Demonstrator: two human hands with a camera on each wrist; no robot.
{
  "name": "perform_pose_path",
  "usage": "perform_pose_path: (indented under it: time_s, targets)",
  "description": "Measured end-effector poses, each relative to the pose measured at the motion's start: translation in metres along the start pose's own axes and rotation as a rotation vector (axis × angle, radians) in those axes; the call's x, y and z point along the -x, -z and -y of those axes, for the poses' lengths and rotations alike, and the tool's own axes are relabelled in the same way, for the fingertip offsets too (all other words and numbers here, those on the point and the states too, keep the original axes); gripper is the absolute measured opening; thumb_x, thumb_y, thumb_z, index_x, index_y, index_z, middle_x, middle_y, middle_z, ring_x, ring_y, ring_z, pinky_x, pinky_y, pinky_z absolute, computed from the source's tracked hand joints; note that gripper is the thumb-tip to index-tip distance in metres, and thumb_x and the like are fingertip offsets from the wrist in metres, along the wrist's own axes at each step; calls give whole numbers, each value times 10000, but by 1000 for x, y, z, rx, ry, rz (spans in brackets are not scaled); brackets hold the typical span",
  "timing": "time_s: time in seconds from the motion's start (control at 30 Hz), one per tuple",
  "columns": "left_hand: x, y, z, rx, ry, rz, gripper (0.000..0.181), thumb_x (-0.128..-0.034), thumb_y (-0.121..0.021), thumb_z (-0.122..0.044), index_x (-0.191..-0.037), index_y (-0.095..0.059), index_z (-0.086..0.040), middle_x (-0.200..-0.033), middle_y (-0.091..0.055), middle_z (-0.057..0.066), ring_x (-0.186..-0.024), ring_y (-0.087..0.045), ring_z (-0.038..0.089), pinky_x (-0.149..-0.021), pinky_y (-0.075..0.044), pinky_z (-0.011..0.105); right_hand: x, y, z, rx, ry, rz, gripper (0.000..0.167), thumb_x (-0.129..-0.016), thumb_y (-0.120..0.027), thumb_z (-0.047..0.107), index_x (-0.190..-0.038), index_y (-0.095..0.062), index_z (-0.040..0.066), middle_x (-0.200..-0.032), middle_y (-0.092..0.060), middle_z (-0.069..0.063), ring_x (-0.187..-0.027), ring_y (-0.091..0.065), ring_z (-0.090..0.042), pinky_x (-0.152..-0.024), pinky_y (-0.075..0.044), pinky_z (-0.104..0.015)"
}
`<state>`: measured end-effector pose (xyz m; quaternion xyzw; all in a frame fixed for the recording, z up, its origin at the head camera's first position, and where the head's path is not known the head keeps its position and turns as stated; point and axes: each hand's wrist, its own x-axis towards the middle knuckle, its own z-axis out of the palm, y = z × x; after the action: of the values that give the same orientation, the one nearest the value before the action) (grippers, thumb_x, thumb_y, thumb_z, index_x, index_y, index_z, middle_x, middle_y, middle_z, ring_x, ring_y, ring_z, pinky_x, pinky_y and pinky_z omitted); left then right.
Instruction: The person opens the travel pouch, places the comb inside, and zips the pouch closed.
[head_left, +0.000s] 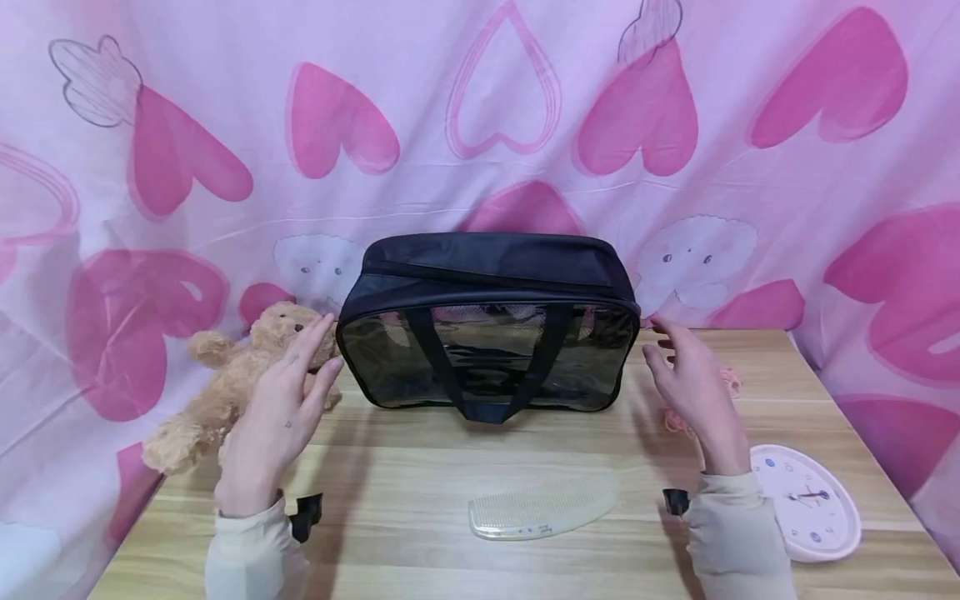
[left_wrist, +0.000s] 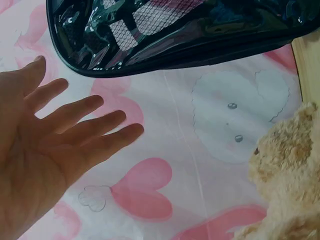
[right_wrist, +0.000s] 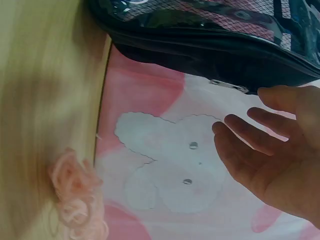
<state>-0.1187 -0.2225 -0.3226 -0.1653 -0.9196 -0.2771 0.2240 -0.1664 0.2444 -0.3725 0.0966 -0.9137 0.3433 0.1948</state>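
Note:
A black bag with clear panels (head_left: 390, 358) and a hanging strap handle stands upright at the middle back of the table. To its left my left hand (head_left: 273, 408) is held up with spread, fairly straight fingers, holding nothing. On the other side my right hand (head_left: 693, 379) hovers near the bag's right end, its fingers loosely bent around nothing. In the right wrist view, a metal zipper pull (right_wrist: 229, 86) shows on the bag's dark side, close to my thumb. The left wrist view shows a gap between my fingers and the bag (left_wrist: 150, 55).
A tan teddy bear (head_left: 232, 383) leans at the left, behind my left hand. A pale comb (head_left: 543, 507) lies in front of the bag. At the right are a pink-rimmed clock (head_left: 806, 504) and a pink fabric-like item (right_wrist: 75, 190). A heart-patterned curtain (head_left: 510, 108) hangs behind.

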Motion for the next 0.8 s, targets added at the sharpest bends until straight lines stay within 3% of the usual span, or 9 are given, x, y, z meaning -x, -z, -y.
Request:
perform_pose_path:
  time_s: [0.2,0.33,0.4,0.57,0.67,0.8]
  targets:
    - [-6,-9,1,46,-41,-113,510,-947,-590,-122,-1431,-436,-168,-1374,-488,98,-942,-612,294,-822,-450,397,-6,-12,-10,-66,-19,-35,380,-926,-541,8,-1299,-495,-53,-1214,-542,-269,-973,-589,-440,-791,-493,-529]
    - [-8,-14,2,113,-28,-127,479,-939,-595,-92,-1400,-474,-132,-1313,-525,117,-955,-639,312,-730,-511,392,-9,-24,-19,-130,-51,-21,335,-933,-524,8,-1262,-515,-56,-1195,-557,-255,-962,-603,-427,-787,-503,-513]
    - [-8,-15,1,139,-17,-130,466,-942,-589,-93,-1394,-481,-129,-1313,-519,119,-982,-632,326,-767,-510,418,-11,-29,-21,-162,-79,-10,320,-948,-512,34,-1256,-520,-51,-1191,-561,-253,-974,-599,-429,-814,-494,-514]
    - [-10,-17,0,184,-9,-160,430,-949,-580,-106,-1373,-509,-131,-1298,-512,104,-978,-633,315,-820,-464,162,-15,-33,-19,-192,-122,-23,270,-964,-498,80,-1202,-538,-40,-1149,-579,-251,-975,-601,-417,-834,-485,-500]
    - [-12,-20,-1,212,-9,-171,411,-956,-568,-101,-1363,-524,-133,-1292,-504,103,-1000,-617,308,-824,-423,101,-16,-34,-17,-189,-130,-45,212,-950,-495,46,-1135,-546,-44,-1083,-600,-232,-925,-620,-354,-789,-512,-379]
    - [-14,-24,-1,265,3,-174,407,-961,-547,-73,-1362,-527,-142,-1303,-487,95,-1084,-557,280,-868,-457,200,-17,-34,-16,-245,-161,-70,174,-945,-502,18,-1091,-543,-67,-1002,-598,-204,-832,-606,-148,-684,-483,-170]
